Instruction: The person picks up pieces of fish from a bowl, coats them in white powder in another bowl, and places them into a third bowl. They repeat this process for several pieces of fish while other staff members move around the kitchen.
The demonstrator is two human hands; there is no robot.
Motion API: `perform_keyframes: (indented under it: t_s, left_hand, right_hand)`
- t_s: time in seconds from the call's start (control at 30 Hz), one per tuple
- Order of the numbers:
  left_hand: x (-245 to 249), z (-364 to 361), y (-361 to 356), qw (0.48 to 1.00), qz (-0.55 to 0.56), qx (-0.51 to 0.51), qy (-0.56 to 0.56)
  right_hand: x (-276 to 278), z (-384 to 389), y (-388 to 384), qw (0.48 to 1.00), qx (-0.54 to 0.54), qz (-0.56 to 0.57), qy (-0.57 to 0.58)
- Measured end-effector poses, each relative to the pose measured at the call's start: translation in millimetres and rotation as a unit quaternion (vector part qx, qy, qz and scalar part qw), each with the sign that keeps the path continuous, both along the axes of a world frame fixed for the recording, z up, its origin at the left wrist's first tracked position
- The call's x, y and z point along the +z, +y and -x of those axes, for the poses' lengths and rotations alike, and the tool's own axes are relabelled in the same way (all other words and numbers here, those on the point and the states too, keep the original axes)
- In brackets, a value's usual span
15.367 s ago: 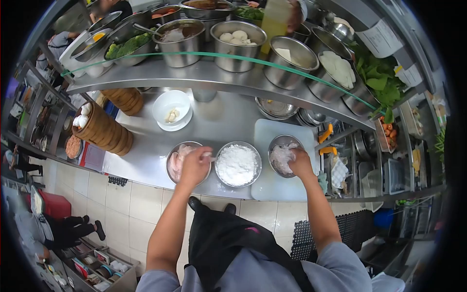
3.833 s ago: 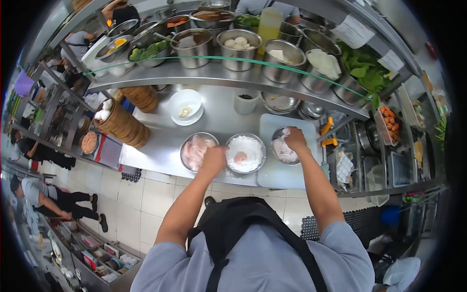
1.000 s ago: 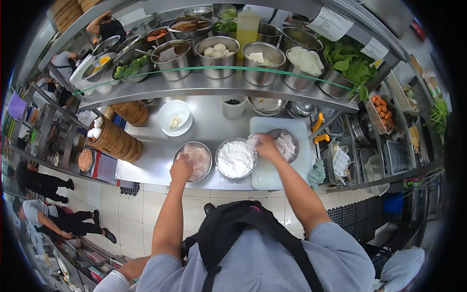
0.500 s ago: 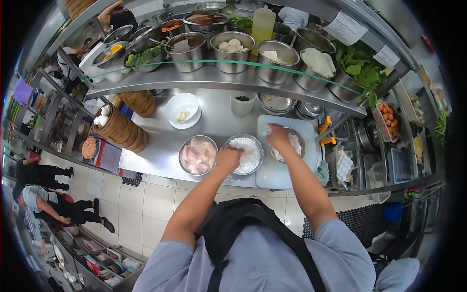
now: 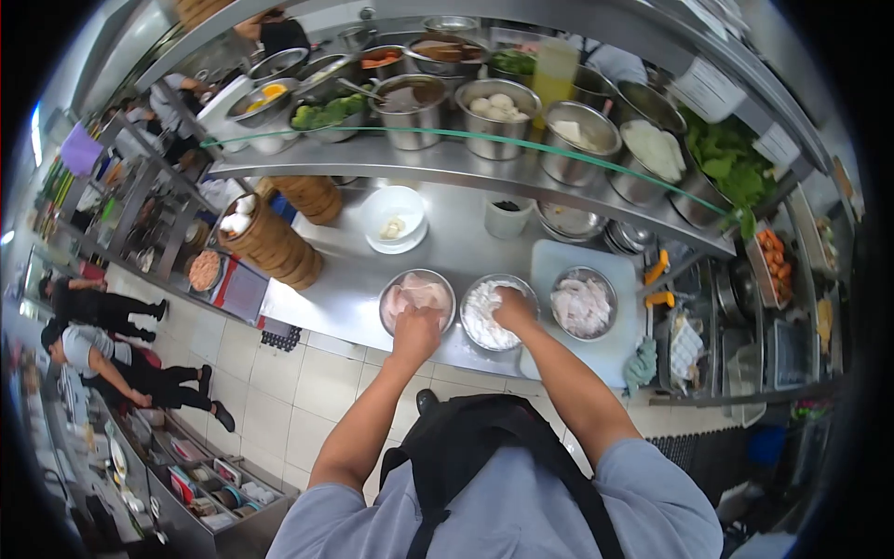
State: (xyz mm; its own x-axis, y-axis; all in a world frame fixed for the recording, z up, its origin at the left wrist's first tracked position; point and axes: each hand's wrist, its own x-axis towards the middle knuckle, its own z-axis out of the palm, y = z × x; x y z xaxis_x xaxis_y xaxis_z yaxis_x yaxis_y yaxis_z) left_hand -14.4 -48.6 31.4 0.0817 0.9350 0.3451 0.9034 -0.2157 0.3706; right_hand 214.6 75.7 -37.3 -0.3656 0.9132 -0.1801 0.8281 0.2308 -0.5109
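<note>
My left hand [image 5: 418, 330] reaches over the near rim of a steel bowl [image 5: 384, 315], fingers closed on the pale raw meat [image 5: 419, 294] in it. My right hand [image 5: 513, 310] is down in the middle steel bowl, at the white powder [image 5: 484, 317]; its fingers are bent together, their tips hidden, and I cannot make out what they hold. To the right, a third steel bowl [image 5: 610, 321] holds powder-coated pieces of meat [image 5: 581, 307] and stands on a white cutting board [image 5: 559, 256].
Behind the bowls are a white bowl on a plate [image 5: 396, 247], a pale tub [image 5: 507, 222] and bamboo steamers [image 5: 279, 252]. A steel shelf [image 5: 447, 170] with food containers overhangs the counter. A green cloth [image 5: 640, 366] hangs at the right. People [image 5: 112, 359] stand at the left.
My left hand has gone from the powder bowl to the meat bowl. My right hand has left the coated pieces and is in the powder. The view has shifted.
</note>
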Motion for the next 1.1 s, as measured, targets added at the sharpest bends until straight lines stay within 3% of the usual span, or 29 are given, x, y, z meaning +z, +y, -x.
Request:
perform_keyframes:
  t_s: [0.13, 0.27, 0.5, 0.63, 0.77, 0.83, 0.9, 1.0, 1.1]
  left_hand:
    - [-9.1, 17.8, -20.9, 0.996, 0.004, 0.043, -0.075]
    - [-19.9, 35.6, -26.2, 0.994, 0.015, 0.058, -0.09]
    - [-20.0, 60.7, -16.0, 0.99, 0.04, 0.125, -0.055]
    - [-24.9, 59.7, -3.5, 0.99, 0.077, 0.116, -0.035]
    - [-32.0, 35.5, 9.3, 0.991, 0.108, 0.081, 0.007]
    - [-36.6, 26.6, 17.7, 0.989, 0.13, 0.067, 0.024]
    - [-42.3, 19.9, 25.2, 0.975, 0.183, 0.099, 0.078]
    - [-59.5, 28.7, 39.4, 0.97, 0.216, 0.09, 0.073]
    - [-50.1, 34.2, 37.0, 0.982, 0.159, 0.098, 0.019]
  right_hand:
    - [16.6, -4.4, -0.4, 0.992, 0.045, -0.086, -0.08]
    - [29.5, -5.1, -22.1, 0.986, 0.12, -0.016, -0.115]
    - [-9.8, -8.4, -2.1, 0.992, 0.077, -0.075, -0.063]
    - [1.8, -13.8, 18.1, 0.998, 0.005, 0.012, 0.057]
    - [-19.9, -28.7, 27.2, 0.997, 0.048, 0.039, 0.038]
    - [-22.9, -29.0, 23.6, 0.997, 0.037, 0.03, -0.054]
    - [-18.1, -29.7, 16.5, 0.998, 0.027, 0.025, -0.057]
    - [1.1, -28.2, 11.0, 0.998, 0.005, 0.045, -0.047]
    - [9.6, -30.7, 10.5, 0.996, -0.03, 0.075, 0.024]
